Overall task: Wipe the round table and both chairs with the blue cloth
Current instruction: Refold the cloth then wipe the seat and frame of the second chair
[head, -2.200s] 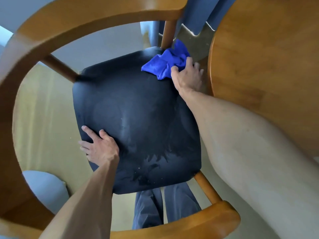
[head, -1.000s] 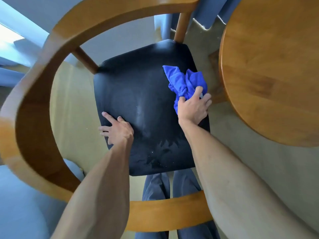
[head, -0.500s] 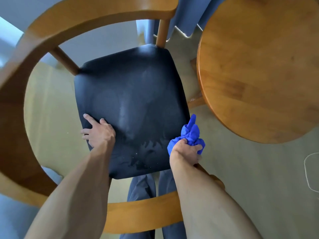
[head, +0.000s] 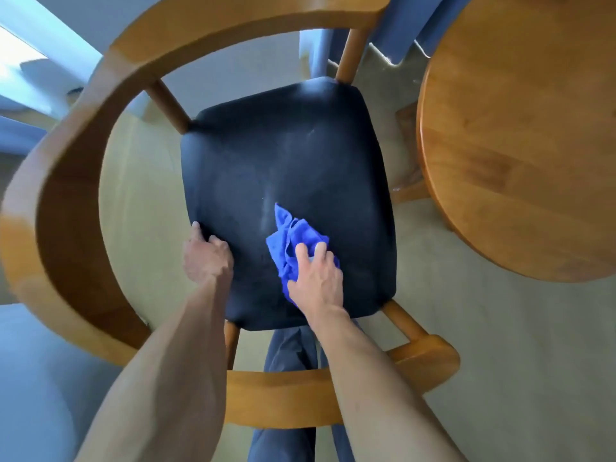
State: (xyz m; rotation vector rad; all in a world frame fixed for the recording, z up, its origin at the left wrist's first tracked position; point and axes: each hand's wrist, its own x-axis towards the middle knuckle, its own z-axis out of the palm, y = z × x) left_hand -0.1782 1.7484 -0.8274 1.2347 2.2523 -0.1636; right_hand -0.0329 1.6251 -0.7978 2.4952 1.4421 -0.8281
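Note:
I look straight down on a wooden chair (head: 76,208) with a curved backrest and a black padded seat (head: 286,155). The crumpled blue cloth (head: 291,235) lies on the near middle of the seat. My right hand (head: 316,278) holds the cloth from above and presses it onto the seat, its thumb hidden in the folds. My left hand (head: 206,258) grips the seat's left edge, fingers curled over the rim. The round wooden table (head: 520,135) stands to the right of the chair, apart from both hands.
The chair's near wooden rail (head: 283,398) crosses under my forearms, with my trouser legs (head: 290,348) below it. Blue curtains (head: 403,18) hang at the top. Pale floor (head: 520,345) spreads to the right, and a table leg (head: 410,191) shows beside the seat.
My right hand swept the cloth from the seat's far right corner down its right side and off the near corner. It has now brought the cloth back onto the seat's near middle. My left hand stays at the left edge.

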